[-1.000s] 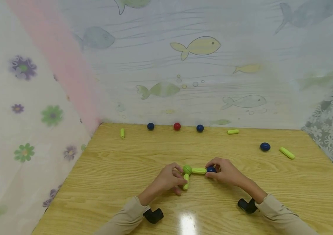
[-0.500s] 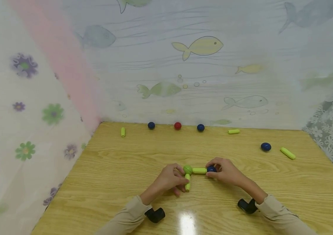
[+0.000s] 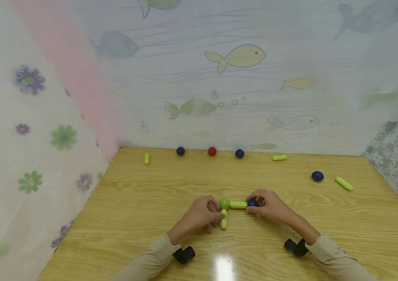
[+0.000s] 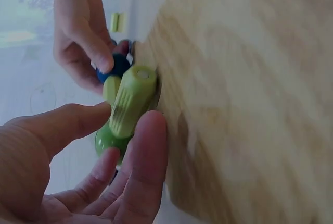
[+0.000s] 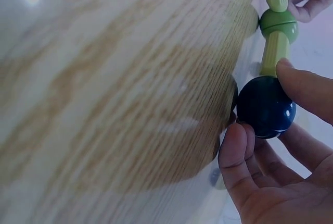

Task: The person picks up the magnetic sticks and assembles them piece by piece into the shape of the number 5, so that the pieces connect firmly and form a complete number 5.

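Head view: my left hand [image 3: 204,212] and right hand [image 3: 269,205] are both engaged with one linked assembly at the wood-grained counter [image 3: 142,210]. Left hand: thumb and fingers pinch the near yellow-green, ribbed, plastic-looking stick [image 3: 223,222], which runs towards me from a glossy green ball with a seam [image 3: 224,203]. Right hand: thumb and fingers pinch a glossy dark blue ball [image 5: 265,107], seated at the end of a second yellow-green, plastic-looking stick [image 3: 238,204] running rightward from the green ball. Change noted: against one second ago, the near stick's free end has swung slightly right. Assessment: the corner now appears closer to square, its links intact. Left wrist view is dim and blurred; I cannot certify whether my fingertips also touch the green ball. Loose item: one smooth red ball [image 3: 212,151] near the counter's far edge.
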A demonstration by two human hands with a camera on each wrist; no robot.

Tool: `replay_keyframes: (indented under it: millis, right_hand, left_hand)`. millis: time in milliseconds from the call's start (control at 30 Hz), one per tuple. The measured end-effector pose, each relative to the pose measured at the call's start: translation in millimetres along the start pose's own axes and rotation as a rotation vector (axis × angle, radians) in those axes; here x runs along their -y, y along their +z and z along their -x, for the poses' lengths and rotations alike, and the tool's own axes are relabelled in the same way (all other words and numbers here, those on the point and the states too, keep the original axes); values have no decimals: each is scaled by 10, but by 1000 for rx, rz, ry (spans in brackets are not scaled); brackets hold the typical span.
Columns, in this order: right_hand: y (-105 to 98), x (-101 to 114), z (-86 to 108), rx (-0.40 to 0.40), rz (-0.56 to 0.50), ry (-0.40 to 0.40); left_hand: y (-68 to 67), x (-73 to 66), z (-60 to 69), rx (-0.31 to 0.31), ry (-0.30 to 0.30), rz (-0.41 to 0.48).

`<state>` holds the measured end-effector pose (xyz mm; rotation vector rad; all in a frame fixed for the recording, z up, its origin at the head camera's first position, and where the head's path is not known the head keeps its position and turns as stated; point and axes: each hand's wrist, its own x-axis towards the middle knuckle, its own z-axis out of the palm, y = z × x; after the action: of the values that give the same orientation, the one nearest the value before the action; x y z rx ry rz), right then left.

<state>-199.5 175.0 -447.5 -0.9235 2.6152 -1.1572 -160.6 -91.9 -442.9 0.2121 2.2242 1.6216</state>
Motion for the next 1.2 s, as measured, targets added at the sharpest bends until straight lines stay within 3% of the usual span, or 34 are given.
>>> replay_keyframes:
  millis: [133, 300, 433, 667, 800, 1000, 1200]
  right_hand:
    - [21, -23, -1, 9, -7, 16]
    - [29, -21, 7, 10, -15, 21]
    - [38, 2, 15, 8, -11, 9]
    - [56, 35, 4, -10, 83, 8]
    - [64, 51, -8, -27, 104, -2]
    - [68, 76, -8, -48, 124, -31]
    - [91, 75, -17, -58, 142, -58]
  left_hand:
    - [-205, 14, -111, -56, 42, -56]
    - [-612, 12, -344, -221, 96, -115]
    - [-932, 55, -549, -347, 89, -135]
    - [-1380, 193, -852, -437, 57, -142]
    - [-1534, 261, -993, -475, 51, -133]
    - [-1630, 258, -1145, -463, 67, -133]
    - [-1676, 219, -1281, -462, 90, -313]
